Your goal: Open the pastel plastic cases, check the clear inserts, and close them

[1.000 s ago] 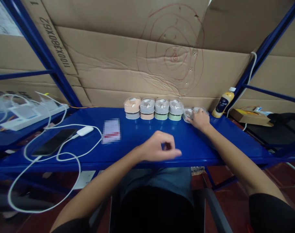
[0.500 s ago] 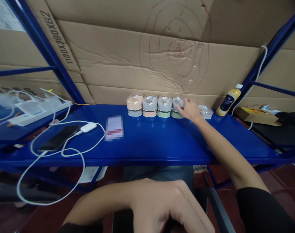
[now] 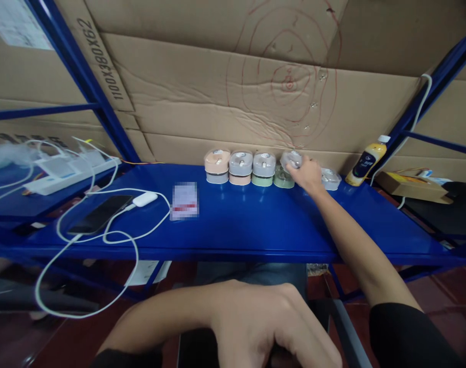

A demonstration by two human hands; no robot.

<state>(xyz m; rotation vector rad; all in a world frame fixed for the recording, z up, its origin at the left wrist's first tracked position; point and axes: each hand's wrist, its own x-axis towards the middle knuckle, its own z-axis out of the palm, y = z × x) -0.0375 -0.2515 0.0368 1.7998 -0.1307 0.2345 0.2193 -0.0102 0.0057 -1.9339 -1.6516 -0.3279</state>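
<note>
My right hand [image 3: 310, 175] grips a small grey container with a clear lid [image 3: 292, 159]. It is raised and shifted right over a green container [image 3: 283, 178], whose top now shows. To the left stand three two-high stacks: a peach container [image 3: 216, 162] on grey, a grey container [image 3: 240, 163] on peach, and another grey container [image 3: 264, 164] on green. A single pale container [image 3: 330, 179] sits just right of my right hand. Close to the camera, my left hand [image 3: 263, 322] is curled below the table edge; its fingertips and anything in them are hidden.
A juice bottle [image 3: 368, 161] stands at the right, near an open carton [image 3: 413, 186]. On the left lie a phone [image 3: 100, 214], a white charging case [image 3: 145, 199], looped white cables and a power strip [image 3: 74, 176]. A blurred-out packet [image 3: 184, 200] lies on the blue table [image 3: 240, 225].
My right hand has lifted the grey container off the green one and moved it slightly right. The view has shifted a little; my left hand keeps its curled pose.
</note>
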